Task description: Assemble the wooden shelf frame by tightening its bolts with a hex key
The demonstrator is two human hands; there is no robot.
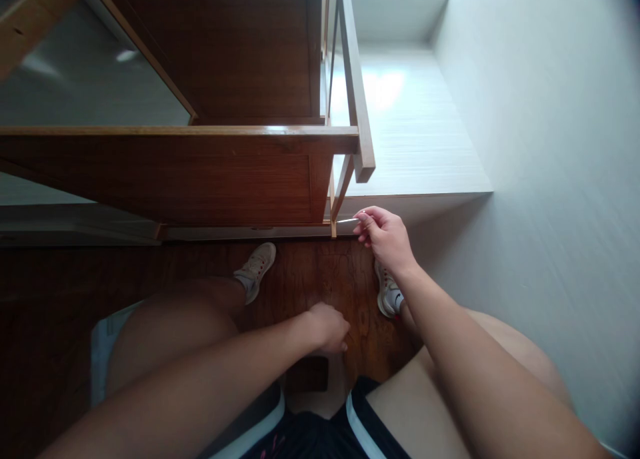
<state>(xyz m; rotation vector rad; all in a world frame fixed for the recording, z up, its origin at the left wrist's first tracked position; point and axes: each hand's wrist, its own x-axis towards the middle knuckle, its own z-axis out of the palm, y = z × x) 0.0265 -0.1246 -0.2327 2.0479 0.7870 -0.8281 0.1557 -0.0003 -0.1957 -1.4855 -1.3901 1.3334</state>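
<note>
My right hand (pixel 387 236) pinches a thin metal rod (pixel 349 220) that looks like a hex key, between thumb and fingers. The rod's far end meets the lower end of a narrow wooden post (pixel 333 209) on the wooden furniture frame. Whether it sits in a bolt there is too small to tell. My left hand (pixel 327 328) hangs low between my knees, apart from the frame. Its fingers are curled closed, and anything inside them is hidden.
The frame has dark wood panels (pixel 240 179), a long top rail (pixel 175 131) and a slanting end bar (pixel 357 92) that juts toward me. Behind it is a pale ledge (pixel 415 139) below a window. A pale wall (pixel 560 146) rises on the right. My shoes rest on the wooden floor (pixel 310 272).
</note>
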